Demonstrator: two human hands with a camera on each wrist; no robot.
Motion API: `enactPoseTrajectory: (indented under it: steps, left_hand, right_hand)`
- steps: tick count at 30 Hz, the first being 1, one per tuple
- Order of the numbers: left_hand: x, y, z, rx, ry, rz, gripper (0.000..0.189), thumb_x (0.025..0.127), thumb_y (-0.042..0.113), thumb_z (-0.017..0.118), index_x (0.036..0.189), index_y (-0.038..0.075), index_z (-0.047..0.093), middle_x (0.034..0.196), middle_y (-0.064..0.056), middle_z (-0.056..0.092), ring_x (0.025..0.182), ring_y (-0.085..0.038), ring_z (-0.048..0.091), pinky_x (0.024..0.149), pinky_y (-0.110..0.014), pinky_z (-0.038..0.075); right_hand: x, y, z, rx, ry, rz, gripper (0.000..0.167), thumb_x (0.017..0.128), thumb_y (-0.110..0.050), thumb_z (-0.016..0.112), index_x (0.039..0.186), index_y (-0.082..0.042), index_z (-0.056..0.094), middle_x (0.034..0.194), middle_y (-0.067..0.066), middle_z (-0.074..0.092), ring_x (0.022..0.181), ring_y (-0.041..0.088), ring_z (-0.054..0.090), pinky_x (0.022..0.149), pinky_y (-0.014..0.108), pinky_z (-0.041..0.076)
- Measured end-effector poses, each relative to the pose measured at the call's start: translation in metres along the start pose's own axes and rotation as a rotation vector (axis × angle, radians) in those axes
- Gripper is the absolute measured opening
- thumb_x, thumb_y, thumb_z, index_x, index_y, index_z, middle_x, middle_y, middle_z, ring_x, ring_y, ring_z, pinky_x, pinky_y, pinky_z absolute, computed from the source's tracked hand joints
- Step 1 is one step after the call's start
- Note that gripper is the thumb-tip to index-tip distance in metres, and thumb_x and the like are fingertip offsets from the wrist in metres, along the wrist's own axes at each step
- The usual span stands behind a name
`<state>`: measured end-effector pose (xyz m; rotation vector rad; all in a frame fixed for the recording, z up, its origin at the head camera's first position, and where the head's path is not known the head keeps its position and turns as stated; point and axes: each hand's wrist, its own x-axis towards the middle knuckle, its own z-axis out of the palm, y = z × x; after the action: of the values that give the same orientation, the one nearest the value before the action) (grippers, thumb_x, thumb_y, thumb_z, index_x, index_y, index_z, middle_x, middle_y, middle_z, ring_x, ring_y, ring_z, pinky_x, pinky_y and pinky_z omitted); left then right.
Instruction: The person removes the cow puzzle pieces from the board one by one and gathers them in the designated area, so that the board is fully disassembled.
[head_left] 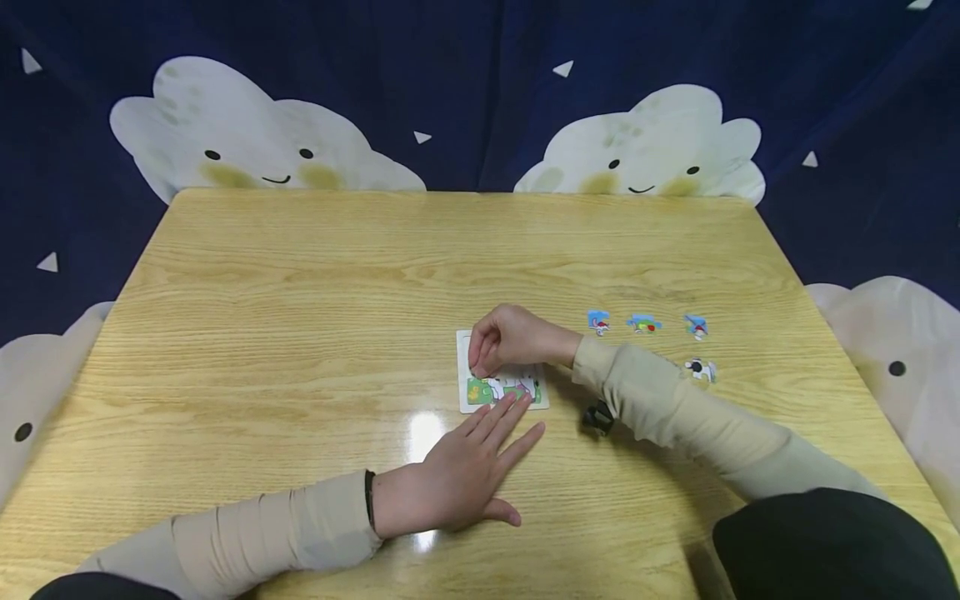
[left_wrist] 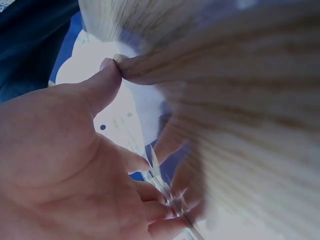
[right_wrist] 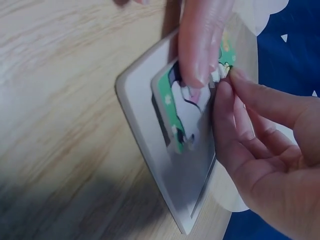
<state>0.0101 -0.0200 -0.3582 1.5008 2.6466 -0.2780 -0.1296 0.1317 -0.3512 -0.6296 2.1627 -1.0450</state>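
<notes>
Strip of green-and-white printed jigsaw pieces (head_left: 495, 390) along the near side of a white rectangular tray (head_left: 462, 367), just nearer than the fingertips of the right hand (head_left: 513, 337); long axis left-right. Right thumb and bent fingers drawn together at its far edge, left part; cannot tell a pinched piece from mere contact. Left hand (head_left: 465, 475) released, fingers straight, tips over the strip's right part. Both close, neither clearly nearer. Four loose multicoloured jigsaw pieces (head_left: 643, 324) well right of the right fingertips.
</notes>
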Motion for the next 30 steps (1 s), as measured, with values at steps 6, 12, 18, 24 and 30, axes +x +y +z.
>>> enactPoseTrajectory:
  steps: [6, 12, 18, 24, 30]
  left_hand:
    - [-0.0009, -0.0004, 0.0009, -0.002, 0.016, 0.002, 0.092, 0.090, 0.073, 0.040, 0.156, 0.012, 0.025, 0.160, -0.022, 0.016, 0.147, -0.030, 0.018, 0.115, -0.036, 0.026]
    - [-0.0011, -0.0005, 0.0011, -0.002, 0.025, 0.003, 0.092, 0.089, 0.073, 0.040, 0.156, 0.012, 0.026, 0.160, -0.023, 0.017, 0.147, -0.030, 0.019, 0.115, -0.037, 0.026]
    - [0.0004, -0.0003, 0.0000, -0.007, 0.006, 0.000, 0.092, 0.090, 0.073, 0.039, 0.157, 0.012, 0.024, 0.160, -0.023, 0.014, 0.148, -0.030, 0.017, 0.115, -0.037, 0.025]
    - [0.0020, 0.0003, 0.0003, -0.004, -0.009, -0.010, 0.093, 0.089, 0.074, 0.039, 0.157, 0.013, 0.022, 0.161, -0.022, 0.013, 0.148, -0.030, 0.015, 0.116, -0.036, 0.024]
    - [0.0027, 0.0006, -0.0012, 0.006, -0.007, -0.015, 0.095, 0.088, 0.075, 0.040, 0.157, 0.013, 0.023, 0.161, -0.021, 0.014, 0.148, -0.030, 0.016, 0.115, -0.036, 0.026]
  right_hand:
    - [0.0015, -0.0001, -0.0017, 0.037, -0.013, 0.032, 0.008, 0.081, 0.007, 0.075, 0.083, 0.001, 0.071, 0.073, 0.004, 0.070, 0.069, 0.013, 0.067, 0.069, 0.026, 0.055]
    - [0.0011, 0.0018, -0.0040, 0.087, -0.046, 0.027, 0.007, 0.082, 0.007, 0.074, 0.084, 0.002, 0.070, 0.075, 0.006, 0.070, 0.072, 0.015, 0.068, 0.071, 0.029, 0.056]
    - [-0.0012, 0.0036, -0.0081, 0.120, -0.080, -0.018, 0.008, 0.082, 0.010, 0.072, 0.084, 0.002, 0.069, 0.077, 0.007, 0.071, 0.073, 0.014, 0.068, 0.073, 0.029, 0.056]
    - [-0.0013, 0.0071, -0.0096, 0.147, -0.105, -0.044, 0.007, 0.083, 0.011, 0.070, 0.085, 0.004, 0.067, 0.080, 0.012, 0.071, 0.076, 0.016, 0.068, 0.075, 0.030, 0.056]
    - [-0.0001, 0.0067, -0.0085, 0.148, -0.118, -0.045, 0.008, 0.084, 0.013, 0.068, 0.087, 0.006, 0.066, 0.081, 0.012, 0.070, 0.076, 0.017, 0.069, 0.076, 0.033, 0.057]
